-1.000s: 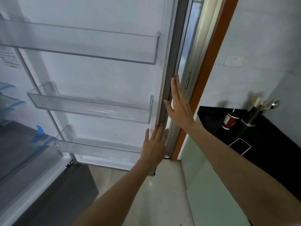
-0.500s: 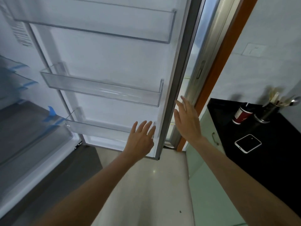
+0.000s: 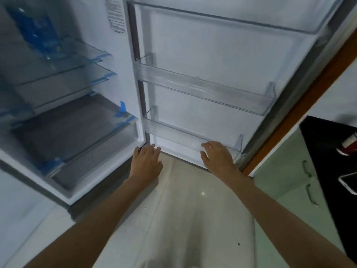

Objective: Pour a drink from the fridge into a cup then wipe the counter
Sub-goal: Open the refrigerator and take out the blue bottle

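Observation:
The fridge door (image 3: 222, 60) stands wide open ahead of me, its three clear door bins holding nothing I can see. The fridge interior (image 3: 63, 117) at left shows glass shelves with blue tape and a blue pack (image 3: 38, 33) high on an upper shelf. My left hand (image 3: 145, 161) hovers with relaxed fingers near the door's lower hinge corner. My right hand (image 3: 217, 156) is held out, fingers loosely bent, just in front of the lowest door bin (image 3: 193, 137). Neither hand holds anything. A red and white cup (image 3: 348, 145) stands on the black counter (image 3: 324, 144) at the right edge.
A white phone (image 3: 348, 182) lies on the black counter. Pale green cabinet doors (image 3: 286, 182) with metal handles sit under it. An orange door frame (image 3: 301, 99) runs beside the fridge door. Light tiled floor (image 3: 193, 209) lies below my arms.
The view swung left, bringing the fridge interior into sight. Both hands left the door's edge and dropped to the lowest bin's level, the left one near the hinge side.

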Motion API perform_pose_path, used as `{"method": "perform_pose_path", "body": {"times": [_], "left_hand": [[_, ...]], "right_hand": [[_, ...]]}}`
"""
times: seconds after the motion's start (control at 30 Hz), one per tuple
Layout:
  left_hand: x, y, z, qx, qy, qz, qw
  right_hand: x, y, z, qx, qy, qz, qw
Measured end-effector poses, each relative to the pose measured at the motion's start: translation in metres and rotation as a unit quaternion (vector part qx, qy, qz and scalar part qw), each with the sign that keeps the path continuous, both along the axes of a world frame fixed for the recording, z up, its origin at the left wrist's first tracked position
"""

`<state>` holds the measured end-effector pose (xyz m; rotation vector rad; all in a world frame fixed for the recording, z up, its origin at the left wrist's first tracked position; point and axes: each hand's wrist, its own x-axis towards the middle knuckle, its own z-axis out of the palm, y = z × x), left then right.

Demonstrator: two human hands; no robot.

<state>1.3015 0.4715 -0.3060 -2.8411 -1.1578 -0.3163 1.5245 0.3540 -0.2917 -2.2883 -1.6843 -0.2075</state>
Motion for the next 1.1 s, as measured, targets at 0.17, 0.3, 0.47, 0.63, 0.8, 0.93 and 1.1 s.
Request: {"method": "perform_pose_path", "body": {"times": [0.17, 0.3, 0.47, 0.63, 0.8, 0.93, 1.1], "left_hand": [[-0.07, 0.039, 0.015, 0.023, -0.016, 0.057, 0.998], [-0.11, 0.065, 0.035, 0.003, -0.035, 0.117, 0.993], [-0.159, 0.102, 0.067, 0.048, -0.083, 0.154, 0.983], [-0.184, 0.141, 0.099, 0.119, -0.113, 0.183, 0.969], [-0.19, 0.183, 0.126, 0.151, -0.119, 0.237, 0.952], [-0.185, 0.221, 0.145, 0.138, -0.109, 0.304, 0.936], [-0.17, 0.269, 0.169, 0.11, -0.083, 0.367, 0.92]], "right_hand": [[-0.062, 0.061, 0.006, 0.016, -0.014, 0.053, 0.998], [-0.103, 0.101, 0.019, 0.038, 0.003, 0.086, 0.996], [-0.145, 0.156, 0.056, 0.082, 0.002, 0.159, 0.984], [-0.164, 0.221, 0.095, 0.12, 0.016, 0.215, 0.969], [-0.166, 0.29, 0.117, 0.151, -0.003, 0.266, 0.952], [-0.166, 0.348, 0.133, 0.183, -0.002, 0.298, 0.937], [-0.179, 0.41, 0.157, 0.167, 0.002, 0.336, 0.927]]}}
